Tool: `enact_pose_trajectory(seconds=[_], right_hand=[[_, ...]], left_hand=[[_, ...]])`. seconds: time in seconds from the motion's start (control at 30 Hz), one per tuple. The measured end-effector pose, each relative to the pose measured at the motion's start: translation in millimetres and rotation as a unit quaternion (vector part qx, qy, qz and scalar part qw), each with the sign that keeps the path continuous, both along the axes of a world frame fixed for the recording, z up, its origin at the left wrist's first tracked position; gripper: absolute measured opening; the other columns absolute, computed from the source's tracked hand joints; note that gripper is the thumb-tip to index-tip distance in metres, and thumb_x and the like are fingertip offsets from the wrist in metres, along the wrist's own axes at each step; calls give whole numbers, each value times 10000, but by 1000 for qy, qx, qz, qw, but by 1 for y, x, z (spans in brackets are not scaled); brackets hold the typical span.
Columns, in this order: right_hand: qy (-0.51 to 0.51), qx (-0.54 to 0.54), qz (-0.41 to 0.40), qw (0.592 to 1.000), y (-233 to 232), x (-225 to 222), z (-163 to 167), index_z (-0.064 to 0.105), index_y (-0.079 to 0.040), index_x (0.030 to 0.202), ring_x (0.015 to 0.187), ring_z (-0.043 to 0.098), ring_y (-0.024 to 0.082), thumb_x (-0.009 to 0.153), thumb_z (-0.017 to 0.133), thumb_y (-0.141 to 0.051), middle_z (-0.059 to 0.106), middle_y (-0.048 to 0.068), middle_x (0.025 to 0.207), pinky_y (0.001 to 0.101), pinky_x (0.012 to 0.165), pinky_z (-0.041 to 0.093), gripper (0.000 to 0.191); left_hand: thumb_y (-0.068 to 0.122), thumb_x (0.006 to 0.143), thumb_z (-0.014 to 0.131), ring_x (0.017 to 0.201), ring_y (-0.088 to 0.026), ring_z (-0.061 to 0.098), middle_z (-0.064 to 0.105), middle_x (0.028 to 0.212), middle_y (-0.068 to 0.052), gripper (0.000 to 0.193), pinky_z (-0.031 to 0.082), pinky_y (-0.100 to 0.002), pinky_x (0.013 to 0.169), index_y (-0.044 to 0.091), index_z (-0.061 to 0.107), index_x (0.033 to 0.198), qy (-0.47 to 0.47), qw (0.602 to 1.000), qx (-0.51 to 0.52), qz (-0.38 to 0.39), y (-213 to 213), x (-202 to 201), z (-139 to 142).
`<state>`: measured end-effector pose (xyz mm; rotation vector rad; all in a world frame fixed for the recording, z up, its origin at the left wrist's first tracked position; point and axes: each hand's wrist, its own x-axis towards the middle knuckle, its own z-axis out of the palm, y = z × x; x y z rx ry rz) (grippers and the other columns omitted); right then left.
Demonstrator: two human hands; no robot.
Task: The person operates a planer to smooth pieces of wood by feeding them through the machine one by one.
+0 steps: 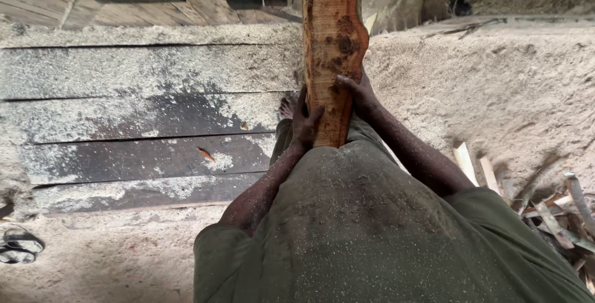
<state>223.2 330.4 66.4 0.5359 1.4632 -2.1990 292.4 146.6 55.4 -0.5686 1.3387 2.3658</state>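
A long reddish-brown wooden plank (pixel 330 36) with dark knots runs from my belly up to the top of the view. My left hand (pixel 304 120) grips its left edge near the lower end. My right hand (pixel 359 95) holds its right edge a little higher. Both forearms are dusted with sawdust, as is my green shirt (pixel 372 228). A bare foot (pixel 286 106) shows just left of the plank, on the planked floor.
Dark floor planks (pixel 142 157) covered with sawdust lie to the left. A heap of sawdust (pixel 496 86) rises on the right. Wood offcuts (pixel 545 207) are piled at the lower right. A sandal (pixel 18 244) lies at the lower left.
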Motion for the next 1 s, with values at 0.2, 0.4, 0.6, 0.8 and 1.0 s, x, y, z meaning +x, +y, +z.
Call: enact_pose_trajectory(seconds=[0.2,0.4,0.6,0.8,1.0], right_hand=[[42,4,20,999,-1,-60,9,359,-37,1508,1162,637,242,950,742,-264,609,125,1279,418,1005,565,713],[26,171,56,983,7,-138,3,236,-32,1510,1228,635,323,881,767,-417,550,190,1317,492,1024,591,909],[51,160,62,984,12,-174,12,233,-21,1534,1261,632,368,905,766,-440,548,256,1358,508,1092,563,924],[184,162,-2,970,-8,-136,14,134,-40,1605,1385,517,343,1033,682,-424,427,242,1496,547,1170,507,880],[230,224,3,947,-11,-131,4,152,-55,1653,1455,516,336,1171,523,-443,433,251,1575,490,1200,506,721]], left_hand=[[300,885,766,1299,-393,601,518,1467,-317,985,515,-481,1106,73,198,1657,0,998,-55,-31,0,-57,-8],[349,892,729,1166,-394,670,616,1315,-283,940,587,-484,991,118,150,1595,-51,998,-24,-40,1,-136,-3],[364,949,787,1312,-375,501,490,1422,-272,699,457,-526,1100,34,461,1473,22,932,-356,-63,2,-166,26],[321,1038,700,1407,-371,431,459,1479,-223,683,388,-526,1201,33,390,1573,225,836,-493,-86,6,-125,44],[280,1016,692,1411,-367,409,453,1460,-205,659,357,-502,1229,20,411,1553,216,845,-489,-35,16,-126,43]])
